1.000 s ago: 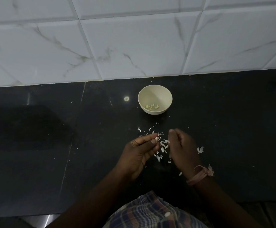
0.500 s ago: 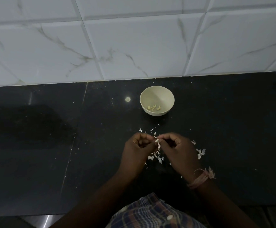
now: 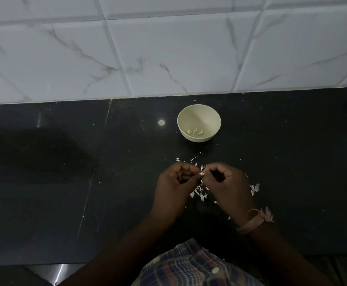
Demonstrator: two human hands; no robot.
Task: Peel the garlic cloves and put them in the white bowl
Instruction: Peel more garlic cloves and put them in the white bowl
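I had both hands up together over the black counter, knuckles toward the tiled wall, with the garlic clove caught right where they met. My left hand was curled tight, thumb and forefinger pinching the pale end of the clove; my right hand was curled the same way, its fingertips closed on the clove or its skin from the other side. Which of the two I could not tell, since so little of it showed between my fingers. From that sliver its long axis seemed to run roughly across, from one hand to the other, though I would not swear to it. The white bowl stood straight ahead of my hands, away from my body and toward the wall, apart from them, with a few peeled cloves lying in its bottom. Neither hand was clearly nearer; the bowl stood just about in line with the gap between them. Torn bits of skin lay scattered on the counter under and around my hands, some off to the right. I judged the clove not yet bare, so the drop forward into the bowl would have to wait on the peel coming away.
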